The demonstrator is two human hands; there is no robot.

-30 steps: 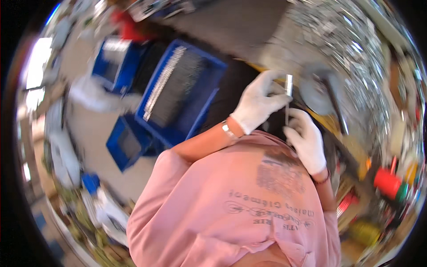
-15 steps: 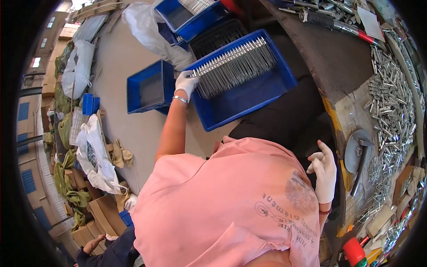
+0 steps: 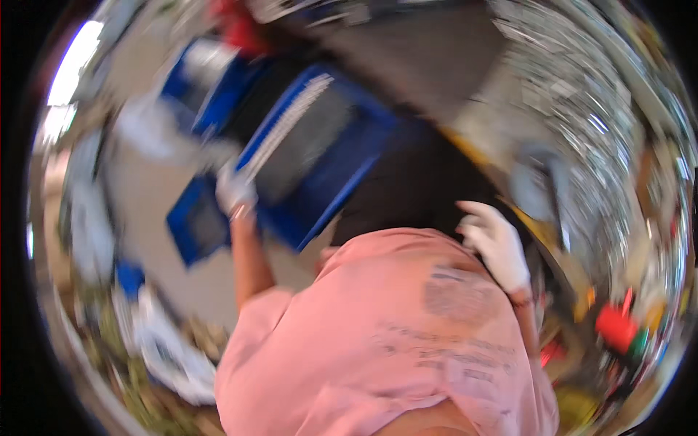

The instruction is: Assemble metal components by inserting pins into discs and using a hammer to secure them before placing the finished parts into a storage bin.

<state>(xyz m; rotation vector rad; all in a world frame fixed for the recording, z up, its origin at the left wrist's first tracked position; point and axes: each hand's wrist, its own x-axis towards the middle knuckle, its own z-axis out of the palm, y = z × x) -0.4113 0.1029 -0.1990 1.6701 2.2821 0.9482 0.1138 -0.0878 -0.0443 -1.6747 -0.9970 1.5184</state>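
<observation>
head view: from the person's head, left one of two fisheye cameras worn side by side
facing: down over the pink shirt [image 3: 342, 312], upright and unmirrored
nearness: shirt closest, across the lower middle; left hand [image 3: 235, 192] and right hand [image 3: 497, 245] farther off, past its upper edge
left part: blue bin [image 3: 347, 182] and floor [image 3: 142, 218], seen from above
right part: metal pieces [image 3: 574, 102], spread toward the curved rim
edges: circular field, black corners, straight lines bending outward
sharpness: blurred, the surroundings more than the shirt
</observation>
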